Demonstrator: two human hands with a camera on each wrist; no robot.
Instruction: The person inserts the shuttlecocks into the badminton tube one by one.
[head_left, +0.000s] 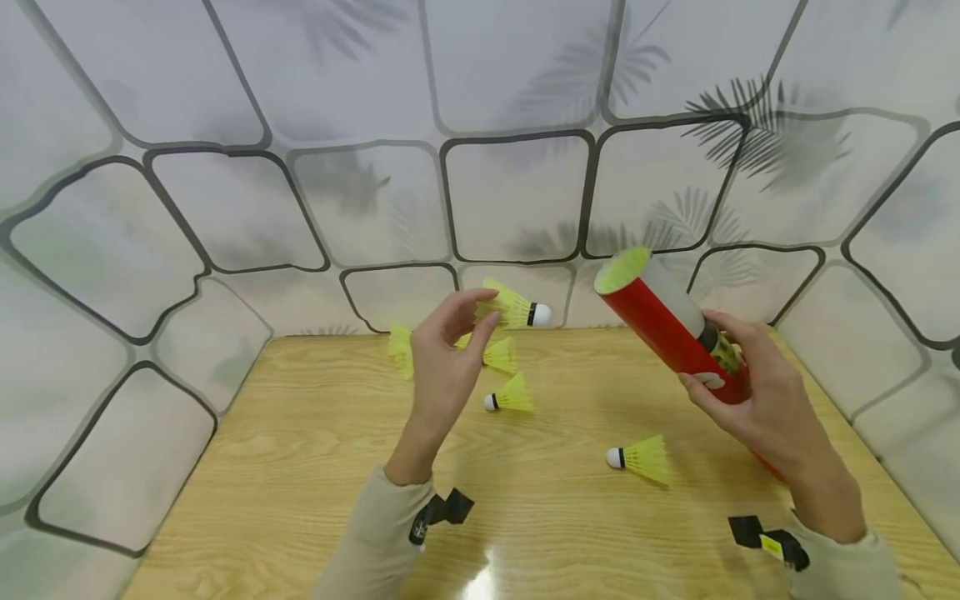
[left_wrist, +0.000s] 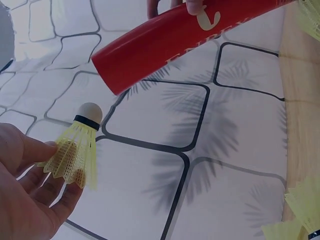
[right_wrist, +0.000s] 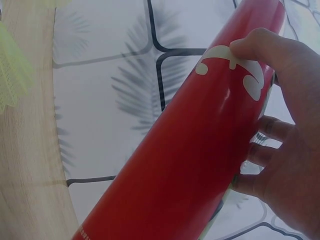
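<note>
The left hand (head_left: 446, 354) has a narrow grip, thumb and fingers pinching a yellow shuttlecock (head_left: 513, 307) by its skirt, raised above the worktop (head_left: 300, 442), with its white cork and black band pointing to the right in the head view. The right hand (head_left: 772, 400) has its grip wrapped around a red tube (head_left: 660, 321), thumb on one side and fingers on the other; the tube is held tilted, its mouth up and towards the left hand, showing a pale green-yellow inside. The shuttlecock's cork faces that end of the tube but stands apart from it. In the right wrist view the thumb touches a pale emblem (right_wrist: 232, 57) printed on the tube, while the left wrist view shows pale lettering (left_wrist: 210, 42) along the red side. On the worktop, one loose shuttlecock (head_left: 510, 395) lies on its side below the held one, and another shuttlecock (head_left: 641, 459) lies nearer the right forearm. More yellow skirts (head_left: 500, 355) show behind the left hand, partly hidden by it, so their number is unclear. A pale backdrop (head_left: 517, 196) with dark outlines and leaf prints rises behind the worktop
</note>
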